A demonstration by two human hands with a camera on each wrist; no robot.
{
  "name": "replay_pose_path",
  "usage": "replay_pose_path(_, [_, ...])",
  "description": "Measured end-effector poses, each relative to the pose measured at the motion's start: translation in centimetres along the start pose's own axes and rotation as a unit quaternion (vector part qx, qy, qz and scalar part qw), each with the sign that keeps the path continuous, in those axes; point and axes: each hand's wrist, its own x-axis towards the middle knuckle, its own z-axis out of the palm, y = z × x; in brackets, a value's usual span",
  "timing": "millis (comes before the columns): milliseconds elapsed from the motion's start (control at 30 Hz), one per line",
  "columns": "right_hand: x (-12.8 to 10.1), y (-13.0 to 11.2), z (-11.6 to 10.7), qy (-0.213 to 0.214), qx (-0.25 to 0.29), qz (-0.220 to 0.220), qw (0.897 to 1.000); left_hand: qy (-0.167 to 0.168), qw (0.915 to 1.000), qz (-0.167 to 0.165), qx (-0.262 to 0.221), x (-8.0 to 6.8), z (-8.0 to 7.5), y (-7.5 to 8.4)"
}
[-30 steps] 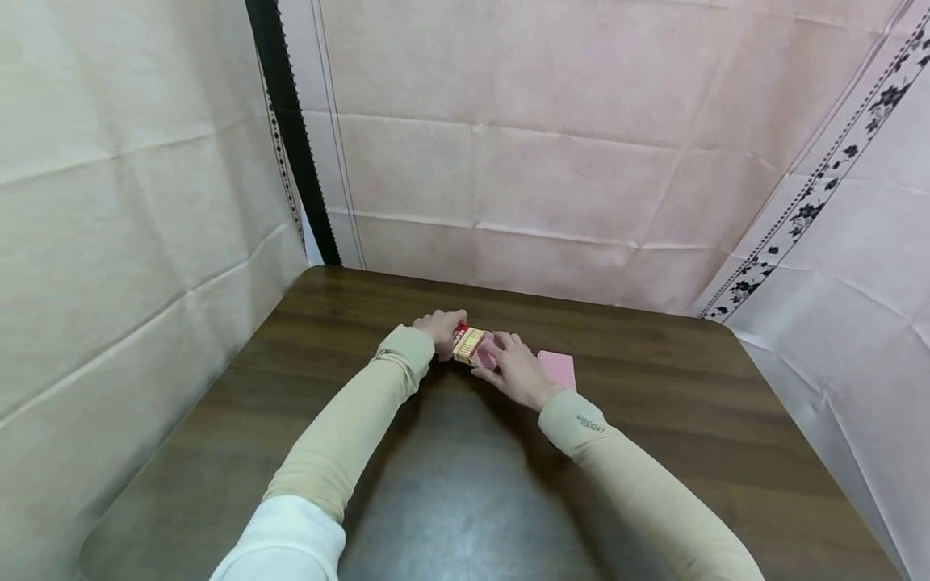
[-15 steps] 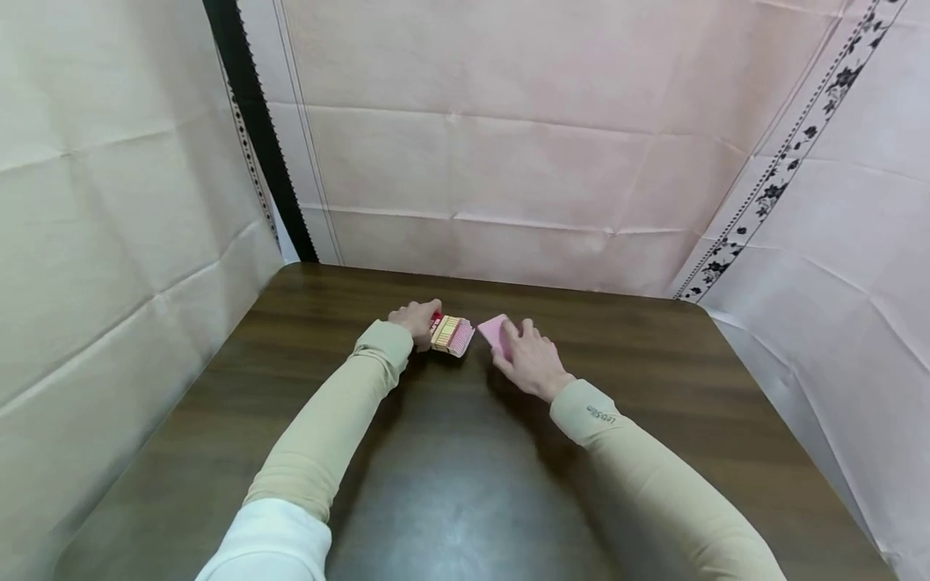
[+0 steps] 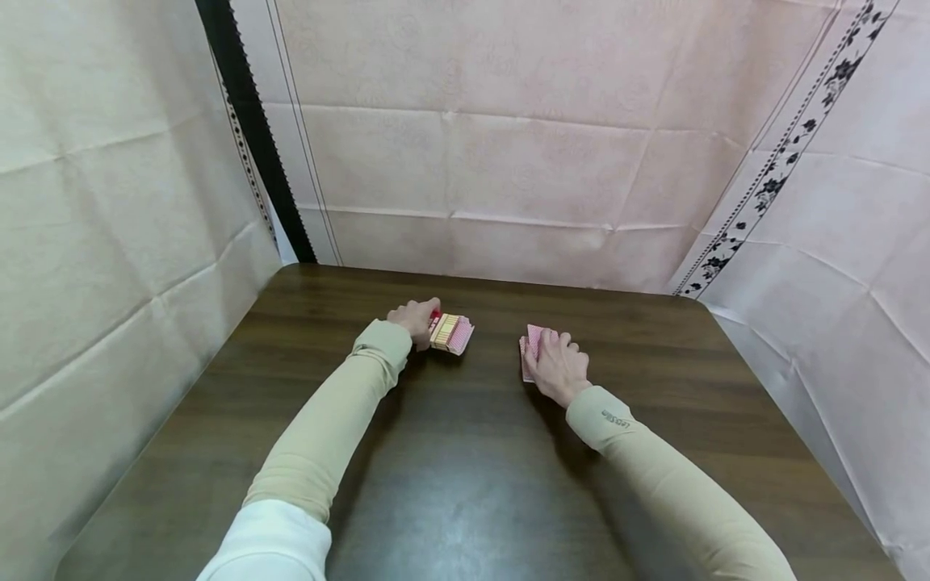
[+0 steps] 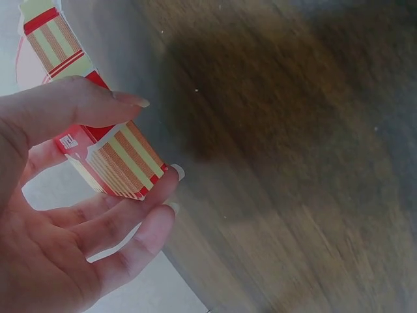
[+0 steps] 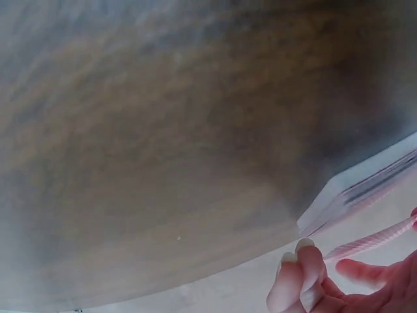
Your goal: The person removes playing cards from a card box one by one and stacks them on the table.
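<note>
My left hand (image 3: 414,321) grips a red and yellow striped playing-card box (image 3: 446,332), with pink-patterned playing cards (image 3: 461,336) fanned out of its right end. In the left wrist view the thumb lies across the card box (image 4: 127,160) and the fingers curl under its lower end. To the right, my right hand (image 3: 559,367) pinches a pink-backed playing card (image 3: 536,334) over a stack of playing cards (image 3: 526,369) on the table. Up close in the right wrist view, the held card (image 5: 371,242) tilts beside the stack's edge (image 5: 365,195).
The dark brown wooden table (image 3: 450,468) has rounded far corners. Pale cloth (image 3: 523,177) hangs behind its far edge, and more cloth (image 3: 109,242) hangs along the left side. A black band (image 3: 254,129) runs down the back left corner.
My right hand has drawn a pink card out of the box and carried it right to the stack. The left hand stays around the box, and the head view has shifted slightly.
</note>
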Motion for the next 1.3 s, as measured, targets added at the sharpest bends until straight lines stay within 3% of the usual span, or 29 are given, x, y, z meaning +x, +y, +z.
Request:
replay_pose_path(200, [-0.2, -0.7, 0.5, 0.000, -0.038, 0.000, 0.999, 0.008, 1.0000, -0.001, -0.001, -0.1, -0.4, 0.1])
replay_pose_path(500, [0.0, -1.0, 0.2, -0.059, -0.058, -0.001, 0.997, 0.002, 1.0000, -0.004, 0.005, -0.2, -0.5, 0.0])
replay_pose_path(600, [0.2, -0.9, -0.5, -0.058, -0.063, -0.005, 0.996, 0.000, 1.0000, -0.002, 0.004, -0.1, -0.5, 0.1])
replay_pose_path(667, [0.4, -1.0, -0.9, -0.036, -0.067, -0.026, 0.997, -0.005, 1.0000, 0.001, 0.004, -0.1, -0.4, 0.2])
replay_pose_path(767, [0.6, -1.8, -1.7, 0.006, -0.047, -0.112, 0.993, -0.011, 0.9999, -0.003, 0.004, -0.1, -0.4, 0.4])
replay_pose_path(833, [0.9, -2.7, -2.2, 0.021, -0.014, -0.184, 0.983, -0.008, 0.9999, -0.008, 0.006, -0.1, -0.4, 0.5])
replay_pose_path(933, [1.2, -4.3, -2.6, 0.008, 0.035, -0.266, 0.963, -0.005, 0.9999, -0.008, 0.008, 0.0, -0.4, 0.9])
replay_pose_path(1033, [1.3, -5.8, -2.4, -0.022, 0.048, -0.288, 0.956, -0.009, 0.9999, 0.005, 0.007, 0.1, -0.3, 1.3])
replay_pose_path(1300, [1.6, -8.0, -1.1, -0.084, 0.047, -0.282, 0.955, -0.020, 0.9997, 0.013, 0.011, -0.1, -0.1, 1.9])
